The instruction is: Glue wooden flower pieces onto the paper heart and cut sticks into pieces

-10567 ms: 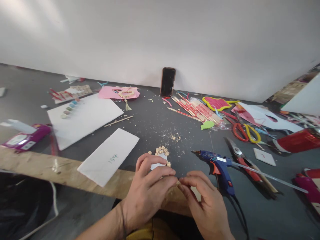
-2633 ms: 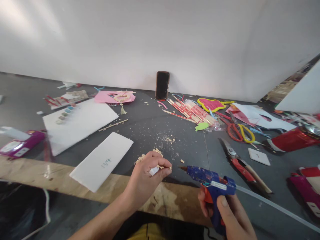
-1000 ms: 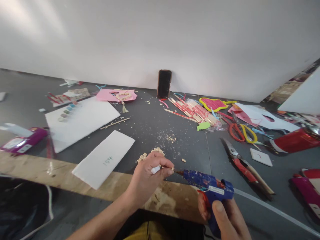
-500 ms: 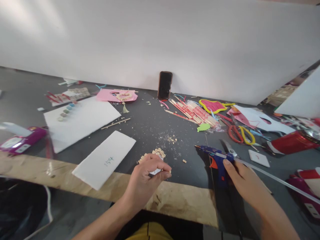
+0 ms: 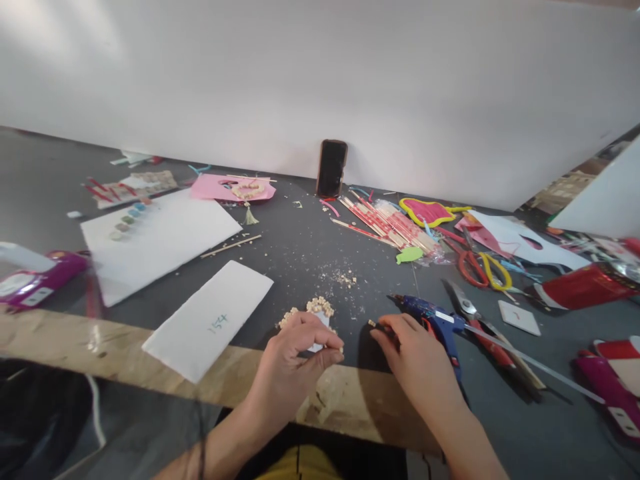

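My left hand (image 5: pixel 299 350) is closed in a pinch on a small wooden piece (image 5: pixel 341 349), little of which shows past the fingertips. Behind that hand is a pile of small wooden pieces (image 5: pixel 320 306) around a white card (image 5: pixel 320 323), partly hidden by my fingers. My right hand (image 5: pixel 417 353) holds nothing visible; its thumb and forefinger are apart, just beside another small wooden piece (image 5: pixel 371 323) on the dark table. The blue glue gun (image 5: pixel 435 315) lies on its side right behind my right hand, with a long clear glue stick (image 5: pixel 530 363) trailing from its back.
A white foam strip (image 5: pixel 213 323) marked 154 and a larger white sheet (image 5: pixel 165 240) lie at left. At right are a utility knife (image 5: pixel 463 300), scissors (image 5: pixel 483 268) and a red can (image 5: pixel 583 287). A phone (image 5: pixel 331 168) leans on the back wall.
My right hand has let go of the glue gun, leaving it on the table, and moved left to the loose wooden piece. My left hand keeps its pinch, nearly still.
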Tool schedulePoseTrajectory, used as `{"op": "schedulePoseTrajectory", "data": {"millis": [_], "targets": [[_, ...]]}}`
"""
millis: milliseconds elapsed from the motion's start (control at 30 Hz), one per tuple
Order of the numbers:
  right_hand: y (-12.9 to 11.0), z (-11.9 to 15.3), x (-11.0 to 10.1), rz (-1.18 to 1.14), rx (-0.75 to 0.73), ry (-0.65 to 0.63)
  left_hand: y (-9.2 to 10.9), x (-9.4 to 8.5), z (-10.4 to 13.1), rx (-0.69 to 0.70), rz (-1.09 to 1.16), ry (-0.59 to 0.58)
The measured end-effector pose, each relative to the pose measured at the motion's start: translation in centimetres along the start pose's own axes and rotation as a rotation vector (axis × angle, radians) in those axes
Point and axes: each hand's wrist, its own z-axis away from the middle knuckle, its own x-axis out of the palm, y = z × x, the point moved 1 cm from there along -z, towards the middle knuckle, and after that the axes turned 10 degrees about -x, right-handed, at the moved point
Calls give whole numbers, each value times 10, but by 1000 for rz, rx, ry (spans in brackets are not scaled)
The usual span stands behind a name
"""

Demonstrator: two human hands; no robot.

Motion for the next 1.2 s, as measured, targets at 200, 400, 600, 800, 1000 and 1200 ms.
{"op": "schedulePoseTrajectory", "data": {"millis": [200, 400, 600, 800, 1000, 1200], "targets": [[-7, -10, 6, 92, 103, -8, -1, -3, 3, 8, -4, 19], [-8, -13, 7, 87, 104, -26, -2, -1, 3, 25, 20, 13], [-1, -8, 6, -25, 45, -37, -3, -1, 4, 0, 24, -6], [1, -9, 9, -90, 26, 0, -4, 3, 6, 21, 37, -18], [-5, -4, 3, -221, -39, 86, 1, 4, 5, 49, 104, -29], [-22, 11, -14, -515, -219, 398, 7, 8, 5, -189, 420, -99]]}}
